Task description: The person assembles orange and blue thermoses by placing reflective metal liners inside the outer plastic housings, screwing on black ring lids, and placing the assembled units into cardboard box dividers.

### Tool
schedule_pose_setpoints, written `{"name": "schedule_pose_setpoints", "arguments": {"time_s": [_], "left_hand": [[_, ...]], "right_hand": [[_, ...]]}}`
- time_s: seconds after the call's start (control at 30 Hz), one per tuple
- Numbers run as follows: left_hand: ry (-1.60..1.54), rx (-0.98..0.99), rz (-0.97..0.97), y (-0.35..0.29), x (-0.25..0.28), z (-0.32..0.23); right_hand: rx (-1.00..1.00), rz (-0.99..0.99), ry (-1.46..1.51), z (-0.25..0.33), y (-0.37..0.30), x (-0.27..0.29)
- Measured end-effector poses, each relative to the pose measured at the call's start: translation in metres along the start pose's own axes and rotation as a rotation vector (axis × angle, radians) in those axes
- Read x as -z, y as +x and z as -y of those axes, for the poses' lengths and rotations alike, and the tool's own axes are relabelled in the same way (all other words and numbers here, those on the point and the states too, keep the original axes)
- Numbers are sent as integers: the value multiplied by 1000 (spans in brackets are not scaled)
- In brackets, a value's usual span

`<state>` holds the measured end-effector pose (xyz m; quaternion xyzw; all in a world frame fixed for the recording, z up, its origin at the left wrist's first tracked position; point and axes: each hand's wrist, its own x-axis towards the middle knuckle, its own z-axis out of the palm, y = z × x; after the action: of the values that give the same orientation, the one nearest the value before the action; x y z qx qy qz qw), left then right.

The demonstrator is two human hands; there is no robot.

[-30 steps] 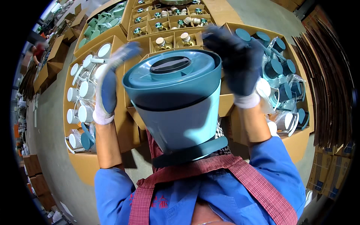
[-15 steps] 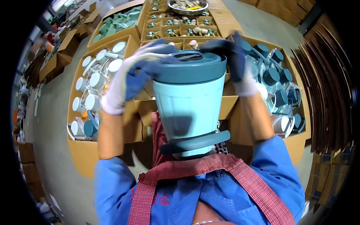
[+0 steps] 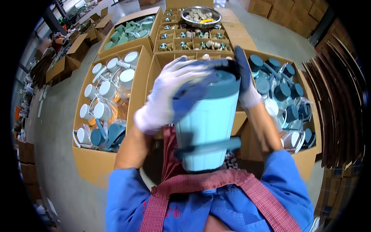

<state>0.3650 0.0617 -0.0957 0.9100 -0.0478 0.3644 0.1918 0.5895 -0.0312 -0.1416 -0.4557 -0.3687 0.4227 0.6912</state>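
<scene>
A tapered light-blue jug (image 3: 205,127) with a teal collar (image 3: 221,89) stands upright before my chest. A teal handle (image 3: 208,147), blurred, crosses its lower body on the side near me. My left hand (image 3: 181,87), in a white and blue glove, reaches across the collar's left side and top, its fingers stretched out and smeared by motion. Against the collar's right side lies my right hand (image 3: 244,75), in a similar glove, with the fingers straight and pointing up. The left hand hides much of the jug's top. What the jug's base rests on is not visible.
Cartons of white-lidded jugs (image 3: 102,111) and teal-lidded jugs (image 3: 281,91) flank me. Ahead are a divided carton (image 3: 181,40) of small parts, a steel bowl (image 3: 201,17) and a carton of green pieces (image 3: 129,31). Stacked brown sheets (image 3: 334,112) stand at right.
My left hand has moved right, over the top of the jug. The right hand now lies along the collar's side with straight fingers. In the picture the jug sits slightly further right and lower.
</scene>
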Motion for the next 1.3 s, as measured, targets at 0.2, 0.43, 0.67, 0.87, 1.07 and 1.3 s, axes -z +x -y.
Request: {"name": "schedule_pose_setpoints", "arguments": {"time_s": [0.2,0.43,0.67,0.87,1.07,1.3], "left_hand": [[-172,190,-138,-5,1,31],[-252,-126,-414,6,-39,-40],[-316,-397,-481,30,-103,-155],[-173,-316,-478,4,-79,-155],[-299,-370,-528,2,-81,-156],[-359,-392,-520,9,-92,-153]], "right_hand": [[-89,-152,82,7,9,-4],[-85,483,-924,112,-59,-18],[-170,-31,-1307,160,-214,-21],[96,498,-1745,170,-189,-24],[751,606,-2140,171,-204,-28],[156,495,-1622,157,-207,10]]}}
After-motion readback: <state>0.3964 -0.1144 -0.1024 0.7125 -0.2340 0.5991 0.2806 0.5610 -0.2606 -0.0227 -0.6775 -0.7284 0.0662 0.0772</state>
